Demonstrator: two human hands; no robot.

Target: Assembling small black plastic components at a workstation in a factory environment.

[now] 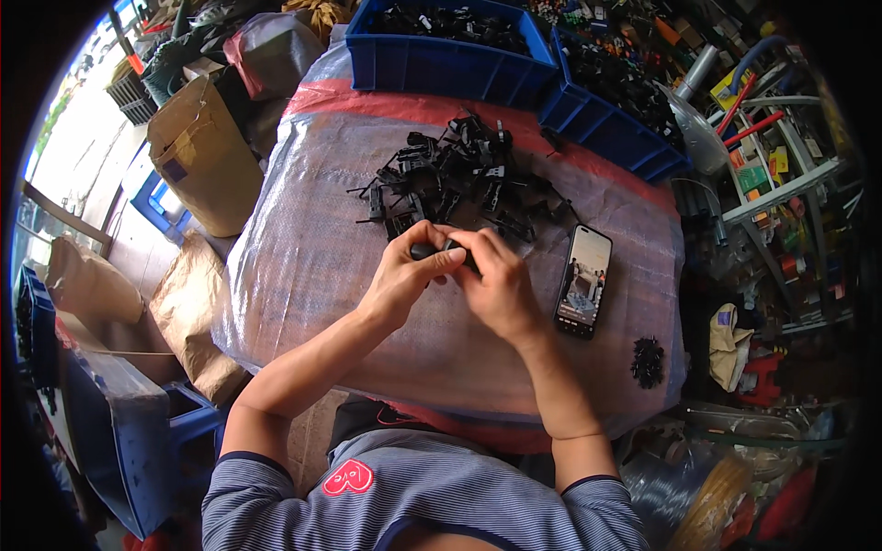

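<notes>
Both hands meet over the middle of the covered table, closed round a small black plastic part (424, 251). My left hand (404, 271) grips it from the left, thumb laid along its top. From the right, my right hand (499, 280) pinches its other end. Fingers hide most of the part, so its exact kind does not show. Just beyond the hands lies a loose pile of black plastic parts (459, 170), some with thin rods sticking out. A phone (584, 280) with a lit screen rests right of my right hand.
Two blue bins (450, 66) (606, 136) of black parts stand along the table's far edge. A small heap of tiny black pieces (648, 362) lies at the right. Brown paper sacks (207, 165) are on the left; a cluttered metal rack (781, 197) is on the right.
</notes>
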